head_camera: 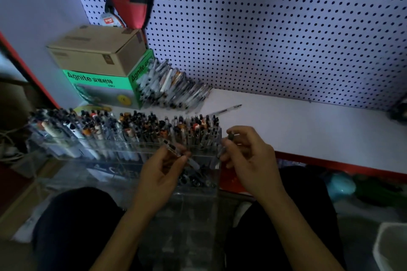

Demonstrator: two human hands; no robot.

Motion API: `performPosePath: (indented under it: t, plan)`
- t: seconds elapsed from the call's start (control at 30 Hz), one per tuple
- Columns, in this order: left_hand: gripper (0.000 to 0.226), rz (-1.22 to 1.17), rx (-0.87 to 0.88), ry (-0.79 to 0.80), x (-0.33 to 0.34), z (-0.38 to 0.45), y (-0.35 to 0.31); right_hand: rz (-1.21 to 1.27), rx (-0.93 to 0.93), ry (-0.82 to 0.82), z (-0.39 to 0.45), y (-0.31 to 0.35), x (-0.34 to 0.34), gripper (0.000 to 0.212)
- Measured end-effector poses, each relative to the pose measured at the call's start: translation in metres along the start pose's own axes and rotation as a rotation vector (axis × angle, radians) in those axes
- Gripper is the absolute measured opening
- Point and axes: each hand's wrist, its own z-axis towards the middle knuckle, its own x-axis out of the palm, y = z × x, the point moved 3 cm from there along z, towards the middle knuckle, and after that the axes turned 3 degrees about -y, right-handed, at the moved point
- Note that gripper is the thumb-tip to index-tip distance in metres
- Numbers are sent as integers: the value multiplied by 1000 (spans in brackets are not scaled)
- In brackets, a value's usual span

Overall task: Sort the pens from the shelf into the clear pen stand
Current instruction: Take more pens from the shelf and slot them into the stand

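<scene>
The clear pen stand (123, 149) is mostly full; a pile of pens (174, 86) waits on the shelf (308, 125). Left hand (160, 174) and right hand (248, 160) each pinch one pen in the fingers.

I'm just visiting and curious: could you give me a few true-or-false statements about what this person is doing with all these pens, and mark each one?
1. Each hand holds a pen. True: the left hand grips a pen, and the right hand pinches another pen.
2. The clear pen stand is empty. False: it is packed with upright pens.
3. A pile of pens leans against the green box. True.
4. A single pen lies alone on the white shelf. True.
5. The cardboard box sits under the green box. False: it sits on top.
6. The back wall is plain. False: it is a pegboard.
</scene>
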Motion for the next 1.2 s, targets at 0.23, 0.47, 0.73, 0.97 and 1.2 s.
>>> performPosePath:
  t: [0.23, 0.47, 0.73, 0.97, 1.2]
  plan:
    - [20, 348, 101, 38, 11, 3, 21, -444, -243, 71, 0, -12, 10, 17]
    - [16, 323, 162, -52, 11, 1, 19, -552, -206, 174, 0, -17, 15, 9]
    - [15, 444, 172, -109, 17, 2, 22, -681, -171, 300, -4, -18, 19, 17]
    - [18, 552, 16, -31, 17, 10, 27, -692, -172, 322, -3, -18, 19, 15]
    - [20, 613, 122, 48, 19, 8, 25, -596, -135, 314, -10, -18, 23, 17]
